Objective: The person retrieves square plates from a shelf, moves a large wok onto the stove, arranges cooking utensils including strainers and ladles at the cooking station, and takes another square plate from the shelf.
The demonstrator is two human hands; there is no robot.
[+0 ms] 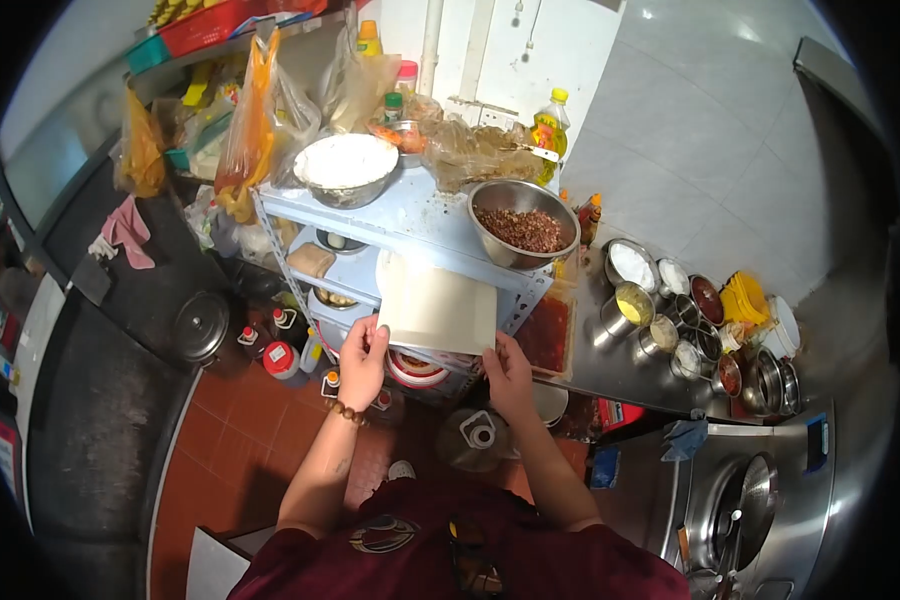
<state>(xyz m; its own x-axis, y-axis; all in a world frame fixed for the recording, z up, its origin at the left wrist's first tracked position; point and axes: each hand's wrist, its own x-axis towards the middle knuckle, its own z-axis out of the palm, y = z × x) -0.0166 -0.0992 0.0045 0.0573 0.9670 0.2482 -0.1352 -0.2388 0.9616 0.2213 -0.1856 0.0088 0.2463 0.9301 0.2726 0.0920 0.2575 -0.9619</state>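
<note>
A cream rectangular tray [438,308] is held level in front of me, at the front of a pale blue metal shelf unit. My left hand [363,352], with a beaded bracelet at the wrist, grips its near left corner, thumb on the edge. My right hand [509,374] grips the near right corner; its fingers are partly hidden beneath the tray. Just beyond, on the top shelf [425,215], stand a steel bowl [495,197] of reddish-brown dried bits and a bowl [348,195] heaped with white powder.
Steel pots of seasonings [625,305] crowd the counter at right, near a wok [755,505]. Plastic bags [255,110] hang at upper left. Bottles [282,360] and a large plastic jug [470,440] stand on the tiled floor by the shelf unit.
</note>
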